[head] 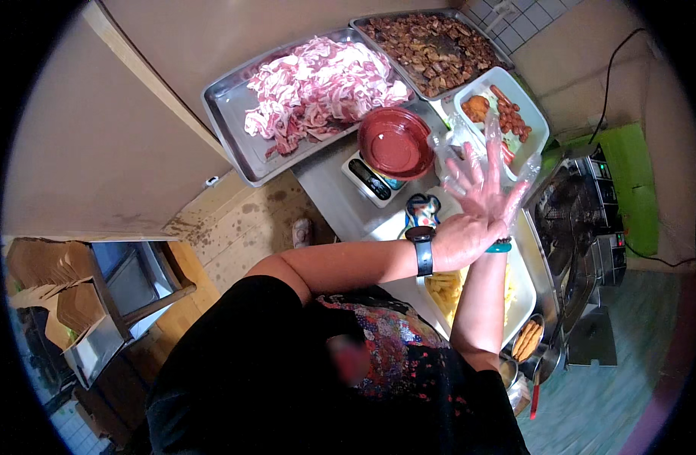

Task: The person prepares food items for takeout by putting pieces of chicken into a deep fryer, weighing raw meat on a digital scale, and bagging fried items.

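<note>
My right hand [487,185] wears a clear plastic glove, palm up, with its fingers spread and nothing in them. Across its wrist lies my bare left hand [467,236], its fingers closed at the cuff of the glove; a dark watch [422,244] is on that wrist. A teal bracelet [498,248] circles the right wrist. Left of the gloved fingers, a red-brown bowl [396,143] rests on a digital scale [373,181]. Beneath my forearms is a white tray [527,307] of pale yellow food strips [447,287], partly hidden.
A metal tray [234,128] holds sliced raw meat; another [376,28] holds browned pieces. A white container [538,122] of sausages stands near the gloved hand. At right are a dark, greasy cooking appliance [569,210] with cords and a dish of sausage-like sticks [528,340]. Cardboard [77,307] lies at lower left.
</note>
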Tool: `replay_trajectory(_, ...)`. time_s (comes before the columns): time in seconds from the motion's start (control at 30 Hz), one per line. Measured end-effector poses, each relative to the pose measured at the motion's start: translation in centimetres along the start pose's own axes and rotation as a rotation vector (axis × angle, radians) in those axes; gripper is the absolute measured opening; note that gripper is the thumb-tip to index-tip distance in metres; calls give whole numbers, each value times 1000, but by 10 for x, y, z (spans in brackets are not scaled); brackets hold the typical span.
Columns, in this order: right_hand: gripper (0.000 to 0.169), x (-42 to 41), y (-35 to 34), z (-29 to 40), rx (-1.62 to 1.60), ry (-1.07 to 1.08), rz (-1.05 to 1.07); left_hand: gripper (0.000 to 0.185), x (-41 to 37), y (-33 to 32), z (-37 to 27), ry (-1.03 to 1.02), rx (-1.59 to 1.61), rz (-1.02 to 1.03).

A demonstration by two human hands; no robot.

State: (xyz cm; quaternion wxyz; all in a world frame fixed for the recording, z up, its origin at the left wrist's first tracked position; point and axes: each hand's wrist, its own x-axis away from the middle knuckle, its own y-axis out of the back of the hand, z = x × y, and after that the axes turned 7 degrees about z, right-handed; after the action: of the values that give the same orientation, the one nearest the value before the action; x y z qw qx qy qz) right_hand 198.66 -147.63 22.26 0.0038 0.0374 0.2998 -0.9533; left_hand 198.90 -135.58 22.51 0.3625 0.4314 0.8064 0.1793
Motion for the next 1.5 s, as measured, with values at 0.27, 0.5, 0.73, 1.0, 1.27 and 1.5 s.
replay_trajectory(0.27, 92, -93, -28, -35, 218, 7, -199, 10, 18, 54, 58, 108, 294, -27)
replay_trajectory(0.5, 70, -200, -88, -99, 731, -188, 55, 14, 80, 119, 117, 199, 314, -179)
replay_trajectory(0.73, 74, -260, -130, -208, 2020, 145, 797, 16, 195, 164, 165, 694, 230, -283)
replay_trajectory(1.0, 48, -303, -113, -278, 2270, 3, 881, 15, 236, 164, 179, 798, 212, -350)
replay_trajectory(1.27, 35, -293, -93, -273, 1906, -109, 716, 14, 225, 162, 179, 712, 235, -288)
replay_trajectory(1.5, 69, -282, -115, -263, 1933, -68, 736, 14, 238, 153, 182, 752, 252, -359)
